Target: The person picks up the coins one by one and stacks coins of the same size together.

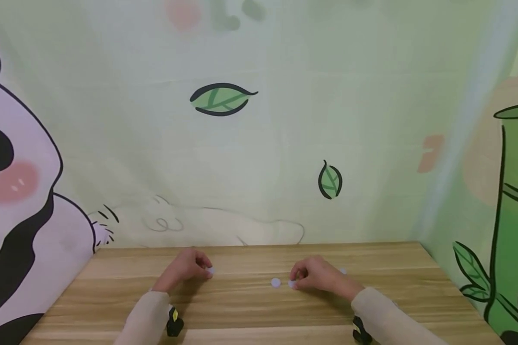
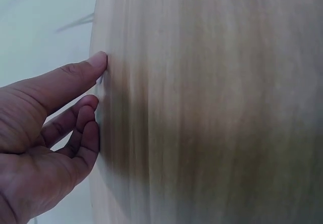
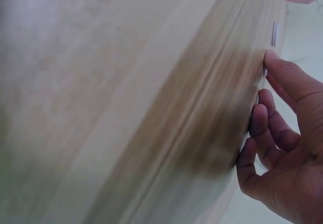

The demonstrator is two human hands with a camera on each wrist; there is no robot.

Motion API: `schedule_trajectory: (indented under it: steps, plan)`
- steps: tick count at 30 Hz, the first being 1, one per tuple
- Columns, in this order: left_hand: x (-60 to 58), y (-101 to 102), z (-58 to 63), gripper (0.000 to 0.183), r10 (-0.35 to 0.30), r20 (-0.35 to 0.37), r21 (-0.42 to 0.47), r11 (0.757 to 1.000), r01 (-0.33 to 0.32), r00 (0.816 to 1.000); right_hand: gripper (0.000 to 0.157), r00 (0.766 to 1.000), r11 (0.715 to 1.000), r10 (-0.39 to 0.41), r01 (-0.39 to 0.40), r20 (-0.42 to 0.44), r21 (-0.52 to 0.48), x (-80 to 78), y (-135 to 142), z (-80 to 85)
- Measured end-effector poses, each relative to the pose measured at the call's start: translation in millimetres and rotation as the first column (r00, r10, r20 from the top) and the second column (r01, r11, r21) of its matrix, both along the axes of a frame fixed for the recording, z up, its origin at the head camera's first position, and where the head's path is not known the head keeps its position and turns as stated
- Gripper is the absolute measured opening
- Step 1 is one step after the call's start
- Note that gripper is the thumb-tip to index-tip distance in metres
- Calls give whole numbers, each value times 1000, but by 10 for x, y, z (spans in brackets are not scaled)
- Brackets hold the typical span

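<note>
Near the back left of the table, my left hand [image 1: 186,268] pinches a small white round disc [image 1: 211,271] between thumb and fingertips, low at the wood. In the left wrist view the thumb hides nearly all of that disc. My right hand [image 1: 317,274], right of the middle, has thumb and fingertips on a second white disc [image 1: 291,283]. Just left of it a third white disc [image 1: 276,282] lies flat on the table, appearing as a thin edge in the right wrist view. Another white disc [image 1: 343,271] shows partly behind my right hand.
The wood-grain table [image 1: 241,311] ends at a fabric backdrop [image 1: 259,158] printed with leaves and a panda. A black wrist device [image 1: 174,322] sits at the left cuff and another [image 1: 361,330] at the right cuff.
</note>
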State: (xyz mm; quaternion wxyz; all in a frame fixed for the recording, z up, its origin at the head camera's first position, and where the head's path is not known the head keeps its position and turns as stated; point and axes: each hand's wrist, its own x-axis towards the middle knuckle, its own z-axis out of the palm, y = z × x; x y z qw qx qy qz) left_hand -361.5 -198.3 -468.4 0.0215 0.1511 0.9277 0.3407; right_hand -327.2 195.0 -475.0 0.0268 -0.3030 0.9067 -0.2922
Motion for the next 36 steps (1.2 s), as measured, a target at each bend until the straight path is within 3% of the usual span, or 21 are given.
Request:
schedule_trajectory:
  steps: [8,14,22,36]
  plan:
    - [56,38,12,16,34,-40,40,999,-32,999,9,1000,1000,-5,5,18,1,10,4,31]
    - [45,77,21,15,95,-13,21,995,-95,995,9,1000,1000,-10,10,27,8,-12,1,28]
    - [70,93,23,16,121,31,2,993,-121,992,9,999,1000,-6,6,40,1,-9,-8,21]
    - [77,150,-34,16,89,-59,-7,996,-90,994,9,1000,1000,-10,10,20,10,-18,-9,20]
